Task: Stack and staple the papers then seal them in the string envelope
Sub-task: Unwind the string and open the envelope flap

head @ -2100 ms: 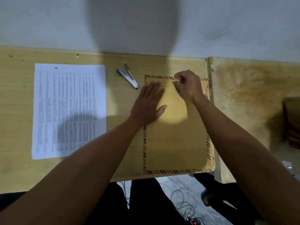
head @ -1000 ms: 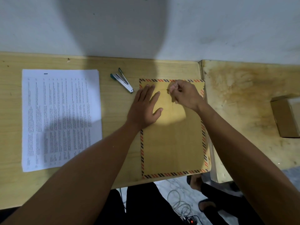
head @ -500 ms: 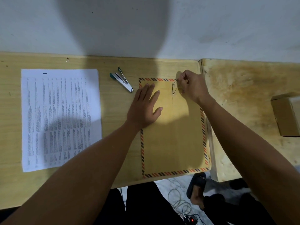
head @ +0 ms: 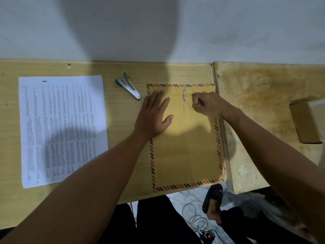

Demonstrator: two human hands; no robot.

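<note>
A brown string envelope with a striped border lies on the wooden desk, at its right end. My left hand presses flat on its upper left part, fingers spread. My right hand is closed, pinching the thin dark string that runs from the two round buttons near the envelope's top edge. A stack of printed papers lies flat at the desk's left. A small silver and green stapler rests between the papers and the envelope.
A second, stained wooden table butts against the desk's right edge, with a cardboard box on it. A white wall runs behind. Below the desk edge are my legs, a sandalled foot and cables on the floor.
My right hand has moved the string from the top button down and to the right of the lower button. My left hand has stayed pressed on the envelope.
</note>
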